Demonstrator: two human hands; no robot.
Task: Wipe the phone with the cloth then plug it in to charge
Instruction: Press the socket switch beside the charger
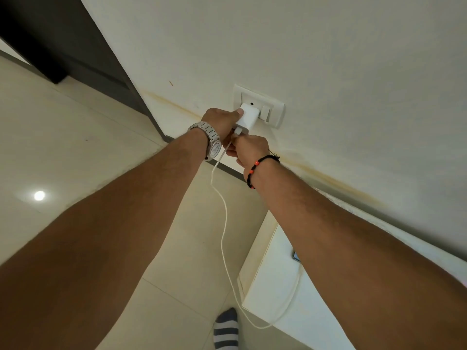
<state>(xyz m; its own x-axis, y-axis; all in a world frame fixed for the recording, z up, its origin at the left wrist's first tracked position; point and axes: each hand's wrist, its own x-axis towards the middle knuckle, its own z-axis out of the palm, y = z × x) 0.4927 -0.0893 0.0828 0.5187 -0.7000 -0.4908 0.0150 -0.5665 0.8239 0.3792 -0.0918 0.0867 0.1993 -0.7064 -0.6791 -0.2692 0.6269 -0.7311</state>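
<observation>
Far left, a dark door (75, 46) stands against the pale tiled floor (63, 137), and a ceiling light shows as a bright spot (39, 195) on the tiles. Both of the person's bare arms reach out toward the wall (328, 59).

The left hand (222, 122), with a steel watch (211, 144) on its wrist, grips the white charger (249, 117) — the thumb lies along its top edge and the other fingers are curled under it. The charger sits against the white socket plate (262, 107) low on the wall, beside a switch (265, 111); whether its pins are fully in I cannot tell.

Just below it, the right hand (249, 150), a black and orange bead bracelet (257, 168) at its wrist, pinches the plug end of the white cable (222, 223) where it meets the back of the charger. The two hands are touching or nearly so.

From there the cable hangs down in a loose loop over the floor, passes a foot in a striped sock (226, 329), and climbs onto a white table (278, 286) at the right. The phone (296, 256) lies flat on that table near the wall — only a dark corner shows past the right forearm, and the cable runs up toward it and disappears behind the arm.
</observation>
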